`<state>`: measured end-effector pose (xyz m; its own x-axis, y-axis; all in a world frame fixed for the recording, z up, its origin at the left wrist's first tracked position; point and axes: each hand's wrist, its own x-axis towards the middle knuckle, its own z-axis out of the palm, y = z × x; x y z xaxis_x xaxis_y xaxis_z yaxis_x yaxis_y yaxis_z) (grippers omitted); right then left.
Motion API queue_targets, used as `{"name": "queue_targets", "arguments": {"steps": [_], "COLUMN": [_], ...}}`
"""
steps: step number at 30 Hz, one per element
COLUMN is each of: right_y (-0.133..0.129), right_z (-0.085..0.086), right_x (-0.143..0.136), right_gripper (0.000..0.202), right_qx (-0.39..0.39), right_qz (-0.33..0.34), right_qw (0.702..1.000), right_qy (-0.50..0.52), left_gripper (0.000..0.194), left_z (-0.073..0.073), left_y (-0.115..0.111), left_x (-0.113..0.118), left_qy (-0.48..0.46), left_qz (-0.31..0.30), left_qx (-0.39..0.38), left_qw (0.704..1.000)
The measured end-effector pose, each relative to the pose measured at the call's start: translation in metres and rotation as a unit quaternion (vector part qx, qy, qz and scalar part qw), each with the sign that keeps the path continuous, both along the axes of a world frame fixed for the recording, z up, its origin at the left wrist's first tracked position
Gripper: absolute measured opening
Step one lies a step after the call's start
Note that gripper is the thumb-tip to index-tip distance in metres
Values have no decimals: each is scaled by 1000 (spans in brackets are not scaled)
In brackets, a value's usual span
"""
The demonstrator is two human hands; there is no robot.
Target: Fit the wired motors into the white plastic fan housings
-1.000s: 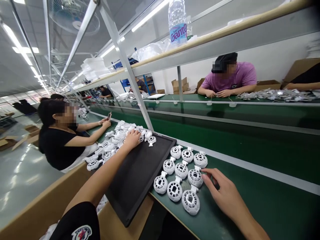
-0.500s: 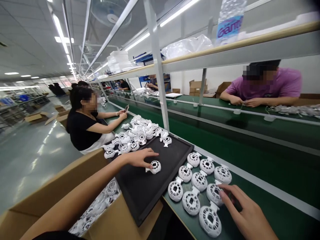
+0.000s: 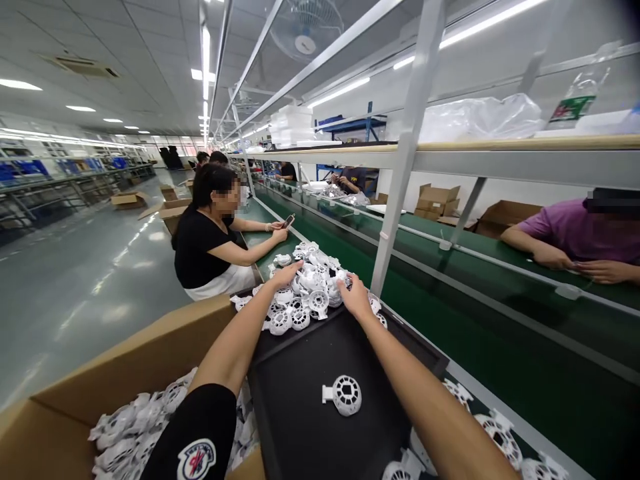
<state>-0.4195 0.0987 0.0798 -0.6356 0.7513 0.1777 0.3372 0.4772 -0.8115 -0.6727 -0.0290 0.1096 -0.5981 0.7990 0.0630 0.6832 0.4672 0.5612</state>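
Note:
A heap of white round plastic housings (image 3: 317,300), each with slots and a side tab, lies at the far end of the black tray (image 3: 300,393). My left hand (image 3: 288,275) reaches over the heap's left side, fingers stretched out and touching it. At its right side my right hand (image 3: 356,297) rests against the housings, thumb and fingers apart; some fingertips are hidden among them. Nearer to me, one single housing (image 3: 347,395) lies flat on the tray, tab pointing left.
An open cardboard box (image 3: 150,347) holding many housings stands at the left. Several housings (image 3: 497,437) sit on the green bench right of the tray. An upright post (image 3: 407,153) rises behind the heap. A co-worker (image 3: 215,233) sits beyond, holding a phone; another person (image 3: 590,233) works opposite.
Both hands have moved to the heap: the left forward from the single housing, the right leftward from the rows on the bench. The single housing now lies released. The view has turned left.

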Motion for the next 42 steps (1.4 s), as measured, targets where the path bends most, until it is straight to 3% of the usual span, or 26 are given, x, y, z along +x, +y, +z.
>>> {"name": "queue_targets", "arguments": {"steps": [5, 9, 14, 18, 21, 26, 30, 32, 36, 39, 42], "right_y": [-15, -26, -40, -42, -41, -44, -43, -42, -40, -39, -37], "right_z": [-22, -25, -24, -26, -27, -32, -28, -23, -10, 0, 10], "right_x": [-28, -34, -30, -16, 0, 40, 78, 94, 107, 103, 100], "right_gripper": [88, 82, 79, 80, 76, 67, 64, 60, 55, 56, 62], "right_qx": [-22, -31, -23, -6, 8, 37, 37, 34, 29, 32, 35], "right_qz": [-24, -52, -75, -63, -46, 6, 57, 76, 88, 55, 20], "right_qw": [999, 998, 996, 996, 997, 998, 998, 997, 995, 997, 999], "right_qy": [0, 15, 44, 65, 69, 50, 19, -4, -40, -44, -26], "left_gripper": [39, 36, 39, 59, 60, 71, 92, 88, 76, 83, 71], "left_z": [-10, -11, -8, -3, 0, -3, -6, -7, -8, -10, -8], "left_y": [2, 3, 5, -2, -8, -33, -60, -68, -71, -67, -66], "left_x": [8, 31, 67, 95, 124, 168, 179, 182, 191, 194, 190], "left_qy": [6, 31, 89, 156, 212, 258, 234, 206, 142, 96, 64], "left_qz": [-60, -103, -81, -62, -72, -160, -242, -262, -245, -183, -109], "left_qx": [30, 28, 24, 36, 56, 63, 36, 25, 26, 44, 68], "left_qw": [998, 994, 992, 985, 973, 951, 941, 942, 959, 977, 990]}}
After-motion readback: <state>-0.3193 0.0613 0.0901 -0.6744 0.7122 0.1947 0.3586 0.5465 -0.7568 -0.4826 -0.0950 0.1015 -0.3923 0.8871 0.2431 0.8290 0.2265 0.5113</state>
